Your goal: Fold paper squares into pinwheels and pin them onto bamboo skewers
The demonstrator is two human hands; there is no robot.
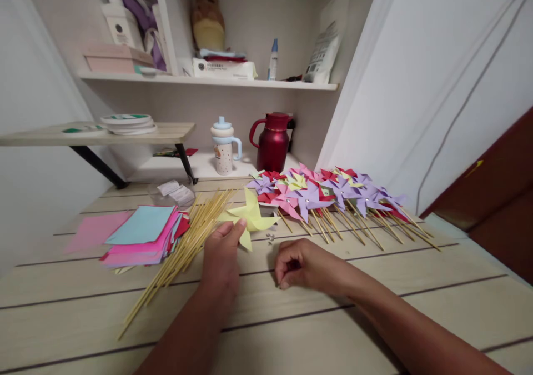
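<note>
My left hand [222, 250] is closed on a pale yellow paper pinwheel [250, 218], with the thumb pressing near its middle. No stick shows on this pinwheel. Lower and to the right, my right hand [302, 264] rests by the tabletop with thumb and fingertips pinched together; a tiny dark speck shows at the tips, too small to name. Between the hands lie a few small shiny pieces [270, 237]. A bundle of thin wooden sticks [195, 230] lies just left of my left hand.
Finished pinwheels on sticks [310, 196] are heaped at the back right. Coloured paper squares [141, 225] are stacked at left, beside a clear plastic packet [172, 193]. Behind stand a lidded cup [224, 153] and a red jug [273, 144]. A raised wooden shelf [175, 133] overhangs the left back.
</note>
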